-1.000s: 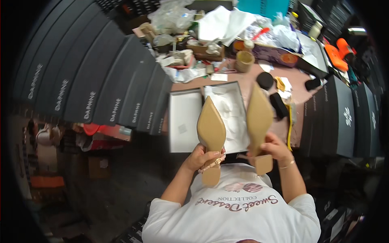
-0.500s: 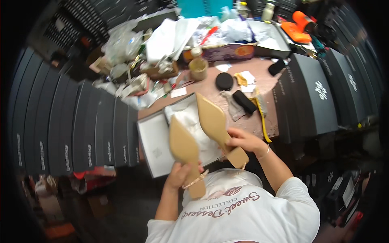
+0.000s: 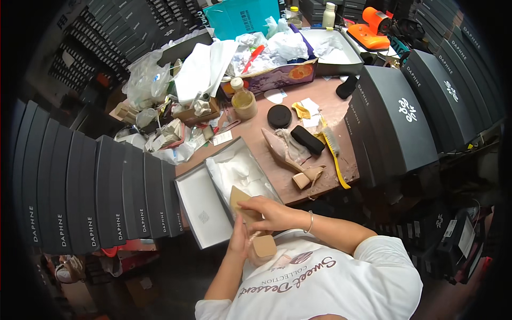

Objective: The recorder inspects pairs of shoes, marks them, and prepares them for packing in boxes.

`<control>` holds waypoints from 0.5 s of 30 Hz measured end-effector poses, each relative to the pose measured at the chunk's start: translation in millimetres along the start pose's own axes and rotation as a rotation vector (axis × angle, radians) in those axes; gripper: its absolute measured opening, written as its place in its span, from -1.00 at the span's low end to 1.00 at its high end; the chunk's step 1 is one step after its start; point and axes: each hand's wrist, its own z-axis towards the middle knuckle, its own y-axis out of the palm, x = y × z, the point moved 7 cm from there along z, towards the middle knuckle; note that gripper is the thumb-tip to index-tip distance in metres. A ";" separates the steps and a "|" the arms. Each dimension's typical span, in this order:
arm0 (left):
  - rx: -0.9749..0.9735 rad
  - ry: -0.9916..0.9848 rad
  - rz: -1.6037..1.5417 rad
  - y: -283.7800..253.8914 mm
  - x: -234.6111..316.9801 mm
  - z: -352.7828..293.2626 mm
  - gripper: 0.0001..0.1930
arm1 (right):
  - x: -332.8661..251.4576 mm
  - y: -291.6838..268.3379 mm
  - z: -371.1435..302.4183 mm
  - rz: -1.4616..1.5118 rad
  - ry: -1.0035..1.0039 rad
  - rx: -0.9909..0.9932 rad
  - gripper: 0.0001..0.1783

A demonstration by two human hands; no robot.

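Observation:
Low in front of my shirt, a heeled shoe is turned with its tan sole up and its toe toward the box. My left hand is closed around its side. My right hand lies across the sole with bent fingers gripping it, hiding the middle of the shoe. Its mate, a beige pointed heeled shoe, rests on its side on the table, right of the box. Just beyond my hands sits an open grey shoebox holding white tissue paper; its lid lies inside-up to the left.
Stacked dark shoeboxes stand left and right. On the pinkish table are a yellow-handled brush, a black oblong pad, a round black tin and a jar. Behind them is a carton of crumpled paper.
One shoe has gone from my right hand onto the table. My right hand has moved left onto the shoe in my left hand, and that shoe is now lower and tilted.

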 end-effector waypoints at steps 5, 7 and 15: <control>-0.368 0.043 -0.105 6.5 14.9 -0.8 -0.16 | 12.7 -56.7 10.3 0.064 0.009 0.181 -0.53; -0.484 0.033 -0.166 13.7 17.6 -10.9 -0.09 | 45.8 -126.4 17.6 -0.091 0.138 0.444 -0.66; -0.462 -0.023 -0.424 25.6 23.1 14.0 -0.13 | 180.9 -276.1 52.7 -1.019 0.364 0.674 -0.74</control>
